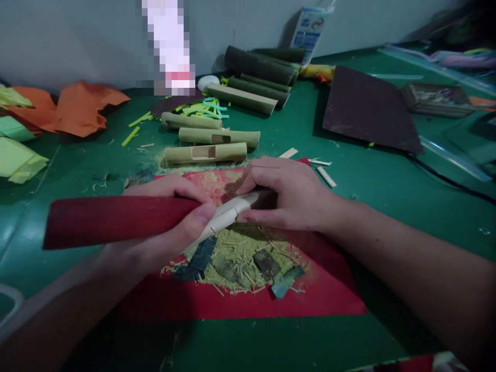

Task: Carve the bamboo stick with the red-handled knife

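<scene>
Steadying a marked pale piece (225, 221) above a red sheet (329, 297)

Left hand (185, 228) wraps a red handle (112, 221), fingers closed on it; right hand (289, 191) pinches the pale piece between thumb and fingers, over shavings (242, 263). Tool's working edge: can't tell. Judging: keep right fingertips clear of its path, grip firmly, follow the dark marks, use light strokes, drop waste on the sheet.

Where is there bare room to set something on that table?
Mostly bare green table lies between the dark board and the right forearm, and in front of the red sheet. Crowded: shavings under the held bamboo, and bamboo pieces behind the sheet.
</scene>
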`<state>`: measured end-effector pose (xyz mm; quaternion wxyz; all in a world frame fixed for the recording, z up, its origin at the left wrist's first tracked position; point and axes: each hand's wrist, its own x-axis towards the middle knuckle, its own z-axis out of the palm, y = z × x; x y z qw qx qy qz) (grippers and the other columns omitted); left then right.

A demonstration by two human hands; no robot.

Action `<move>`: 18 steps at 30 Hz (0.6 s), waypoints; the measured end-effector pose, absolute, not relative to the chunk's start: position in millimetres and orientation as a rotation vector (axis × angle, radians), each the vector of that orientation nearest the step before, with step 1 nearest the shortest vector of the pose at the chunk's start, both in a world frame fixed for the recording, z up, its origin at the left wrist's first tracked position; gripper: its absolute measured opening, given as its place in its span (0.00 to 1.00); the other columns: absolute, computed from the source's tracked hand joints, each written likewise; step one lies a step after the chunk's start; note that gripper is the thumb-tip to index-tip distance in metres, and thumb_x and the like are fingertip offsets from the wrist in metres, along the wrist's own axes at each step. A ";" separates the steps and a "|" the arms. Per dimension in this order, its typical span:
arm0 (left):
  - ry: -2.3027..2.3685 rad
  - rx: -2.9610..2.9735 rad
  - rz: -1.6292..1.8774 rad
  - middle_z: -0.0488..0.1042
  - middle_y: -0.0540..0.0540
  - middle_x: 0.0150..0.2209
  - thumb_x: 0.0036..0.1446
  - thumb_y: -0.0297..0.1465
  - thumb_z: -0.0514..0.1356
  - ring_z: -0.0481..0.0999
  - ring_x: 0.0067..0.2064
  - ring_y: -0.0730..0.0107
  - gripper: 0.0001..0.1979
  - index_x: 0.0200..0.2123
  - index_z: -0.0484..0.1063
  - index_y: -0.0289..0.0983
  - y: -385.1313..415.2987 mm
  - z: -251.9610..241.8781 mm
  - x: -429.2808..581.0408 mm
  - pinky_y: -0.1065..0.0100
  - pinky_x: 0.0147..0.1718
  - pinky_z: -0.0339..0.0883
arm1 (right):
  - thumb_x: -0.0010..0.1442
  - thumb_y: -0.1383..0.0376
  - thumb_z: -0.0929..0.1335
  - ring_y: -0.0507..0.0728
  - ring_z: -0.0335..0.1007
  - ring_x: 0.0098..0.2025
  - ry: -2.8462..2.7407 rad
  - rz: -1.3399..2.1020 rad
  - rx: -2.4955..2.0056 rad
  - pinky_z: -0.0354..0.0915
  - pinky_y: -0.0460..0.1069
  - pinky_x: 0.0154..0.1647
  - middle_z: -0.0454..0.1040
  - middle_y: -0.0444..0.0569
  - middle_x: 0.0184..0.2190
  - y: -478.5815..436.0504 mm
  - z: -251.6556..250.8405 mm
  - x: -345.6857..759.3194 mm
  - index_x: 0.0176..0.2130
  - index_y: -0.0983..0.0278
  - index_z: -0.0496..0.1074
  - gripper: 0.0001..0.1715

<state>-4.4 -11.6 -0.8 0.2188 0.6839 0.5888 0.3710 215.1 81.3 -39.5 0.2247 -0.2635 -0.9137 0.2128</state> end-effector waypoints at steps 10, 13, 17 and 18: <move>1.709 2.000 0.827 0.77 0.56 0.26 0.57 0.35 0.59 0.73 0.27 0.76 0.07 0.28 0.76 0.42 -11.9 5.4 -5.0 0.73 0.26 0.63 | 0.54 0.52 0.74 0.56 0.68 0.36 -2.532 0.579 -0.728 0.56 0.49 0.35 0.74 0.47 0.33 81.3 -38.6 215.8 0.34 0.62 0.73 0.17; 1.771 2.036 0.792 0.74 0.55 0.22 0.56 0.35 0.59 0.69 0.24 0.74 0.08 0.25 0.74 0.43 -13.0 5.4 -6.1 0.71 0.22 0.61 | 0.54 0.51 0.74 0.57 0.68 0.37 -2.548 0.571 -0.766 0.55 0.50 0.34 0.74 0.48 0.33 81.1 -37.7 216.0 0.34 0.62 0.73 0.18; 1.833 2.051 0.755 0.73 0.54 0.22 0.54 0.35 0.59 0.70 0.23 0.71 0.08 0.24 0.73 0.44 -13.7 4.3 -7.1 0.70 0.20 0.60 | 0.54 0.51 0.74 0.57 0.68 0.37 -2.551 0.581 -0.768 0.56 0.50 0.35 0.74 0.48 0.33 80.9 -36.5 215.9 0.34 0.62 0.73 0.17; 1.842 2.054 0.751 0.73 0.54 0.22 0.54 0.35 0.60 0.70 0.23 0.71 0.08 0.23 0.73 0.44 -13.8 3.9 -7.2 0.70 0.20 0.60 | 0.54 0.52 0.74 0.57 0.68 0.37 -2.551 0.586 -0.763 0.56 0.50 0.35 0.74 0.48 0.34 80.9 -36.3 215.8 0.34 0.62 0.74 0.17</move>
